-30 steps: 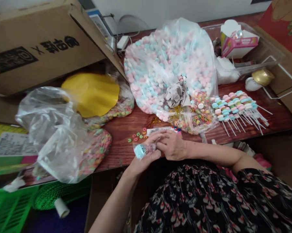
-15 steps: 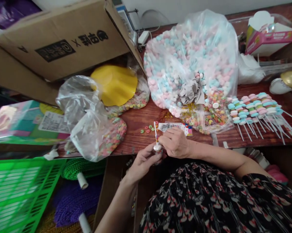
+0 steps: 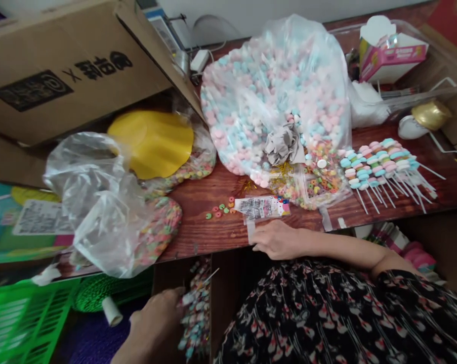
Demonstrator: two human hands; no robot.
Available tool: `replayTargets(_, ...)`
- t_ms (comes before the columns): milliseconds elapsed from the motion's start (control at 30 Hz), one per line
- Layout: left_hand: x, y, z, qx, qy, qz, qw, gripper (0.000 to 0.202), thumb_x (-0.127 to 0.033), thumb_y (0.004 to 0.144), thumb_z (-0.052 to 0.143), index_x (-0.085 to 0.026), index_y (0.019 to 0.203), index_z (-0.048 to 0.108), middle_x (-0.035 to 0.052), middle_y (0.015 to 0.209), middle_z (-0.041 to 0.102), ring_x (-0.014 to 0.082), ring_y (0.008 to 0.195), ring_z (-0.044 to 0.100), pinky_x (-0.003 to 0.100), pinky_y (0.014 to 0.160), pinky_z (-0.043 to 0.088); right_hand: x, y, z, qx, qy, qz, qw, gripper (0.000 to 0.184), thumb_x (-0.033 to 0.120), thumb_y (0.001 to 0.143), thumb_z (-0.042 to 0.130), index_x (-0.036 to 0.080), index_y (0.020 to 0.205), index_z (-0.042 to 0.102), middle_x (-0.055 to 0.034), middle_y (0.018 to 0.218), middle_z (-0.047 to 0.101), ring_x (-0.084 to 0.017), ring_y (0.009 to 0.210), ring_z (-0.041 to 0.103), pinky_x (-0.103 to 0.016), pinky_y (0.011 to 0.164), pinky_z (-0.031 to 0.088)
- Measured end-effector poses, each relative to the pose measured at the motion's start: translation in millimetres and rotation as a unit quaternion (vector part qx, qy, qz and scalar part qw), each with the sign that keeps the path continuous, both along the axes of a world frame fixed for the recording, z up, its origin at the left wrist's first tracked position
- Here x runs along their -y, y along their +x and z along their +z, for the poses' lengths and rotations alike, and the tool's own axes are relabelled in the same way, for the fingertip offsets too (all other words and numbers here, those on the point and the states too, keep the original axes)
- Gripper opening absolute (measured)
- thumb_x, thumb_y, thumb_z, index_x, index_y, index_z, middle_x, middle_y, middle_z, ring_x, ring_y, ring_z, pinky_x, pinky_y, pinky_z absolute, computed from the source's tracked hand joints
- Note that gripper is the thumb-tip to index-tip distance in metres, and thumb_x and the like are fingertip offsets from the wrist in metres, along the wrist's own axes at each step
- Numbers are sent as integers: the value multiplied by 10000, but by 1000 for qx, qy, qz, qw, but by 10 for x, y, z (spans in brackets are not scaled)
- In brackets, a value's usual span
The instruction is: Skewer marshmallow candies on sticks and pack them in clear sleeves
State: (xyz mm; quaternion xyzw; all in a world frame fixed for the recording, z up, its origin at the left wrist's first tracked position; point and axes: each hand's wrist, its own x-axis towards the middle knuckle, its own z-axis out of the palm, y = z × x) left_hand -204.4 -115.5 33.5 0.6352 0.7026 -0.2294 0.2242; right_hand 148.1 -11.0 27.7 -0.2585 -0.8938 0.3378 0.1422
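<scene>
My left hand (image 3: 156, 321) is down below the table edge, at the side of a box holding many wrapped candy sticks (image 3: 198, 308). Its fingers are blurred and partly hidden, so their hold is unclear. A white stick (image 3: 213, 274) pokes up from the pile. My right hand (image 3: 277, 240) lies at the front edge of the table, its fingers closed on a small clear plastic bag (image 3: 251, 231). Just behind it is a stack of printed bags (image 3: 264, 207). Several small ring candies (image 3: 222, 208) lie loose to the left of the stack.
A large bag of pastel candies (image 3: 274, 101) fills the table's back middle. Candy skewers on white sticks (image 3: 383, 164) lie to the right. On the left are a cardboard box (image 3: 76, 76), a yellow bowl-like piece (image 3: 152, 144) and a clear bag (image 3: 99, 202). A green basket (image 3: 27, 318) stands below.
My left hand has moved from the table edge down to the box, and the wrapped candy stick is no longer in it. My right hand has gone to the clear bag. The view has shifted right.
</scene>
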Motion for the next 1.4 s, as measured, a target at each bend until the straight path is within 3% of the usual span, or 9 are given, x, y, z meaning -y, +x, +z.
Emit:
replayTargets(67,-87,228,-5,-23,73,-53,996,250,-247,767,529,-212,925,719,100,897,735,313,871,691,399,707,525,4,198,-37,-25,-6,-31,999,155,181,914,499,156,923,651,-56,868,678,-138,735,573,-261,691,409)
replayTargets(100,-182,440,0,45,113,-108,987,251,-257,809,518,-219,969,707,92,949,732,272,887,687,376,758,529,21,287,-57,-40,-7,-48,998,162,168,914,493,153,919,654,-54,862,678,-135,741,578,-258,700,412)
replayTargets(200,-625,1269,11,167,293,-242,910,283,-238,854,513,-192,1088,666,119,1108,685,253,1043,621,379,925,489,89,516,-89,-75,-6,-103,992,186,148,926,466,142,924,652,-55,858,680,-133,771,596,-249,725,424)
replayTargets(267,-946,1777,-13,167,312,-329,875,349,-187,833,522,-154,1165,625,148,1190,643,291,1093,581,426,942,476,122,663,-84,-84,10,-156,984,197,142,932,453,142,921,649,-53,850,681,-134,776,601,-247,733,430)
replayTargets(367,-1269,2205,-104,116,292,-386,867,353,-95,777,521,-105,1113,630,173,1135,638,299,997,592,420,831,509,145,935,-78,-78,63,-244,965,199,127,921,450,151,914,647,-54,840,680,-144,787,601,-254,741,435)
replayTargets(633,-1420,2032,-372,173,381,-394,818,255,-36,786,512,-160,955,657,110,978,674,246,905,596,351,799,500,32,1726,-89,64,189,-495,846,221,169,915,443,164,942,663,-74,875,669,-175,818,587,-273,756,405)
replayTargets(867,-1391,2004,-528,252,478,-349,765,131,-121,848,558,-196,892,656,71,862,669,205,828,618,310,752,506,-45,2056,3,199,224,-590,750,225,239,925,457,183,868,667,-66,859,662,-185,825,561,-287,712,322)
replayTargets(1167,-1372,2110,-383,189,422,-335,821,168,-172,876,518,-204,901,682,86,880,661,247,873,577,338,709,471,112,1950,-307,317,158,-605,714,146,256,876,541,148,877,639,-103,900,665,-206,824,571,-307,665,286)
replayTargets(1400,-1468,2057,-467,308,477,-246,786,111,-179,848,585,-208,798,680,59,807,660,224,841,568,373,818,463,118,2044,-419,184,211,-663,695,212,238,917,441,158,845,623,-90,830,670,-196,779,604,-295,673,369)
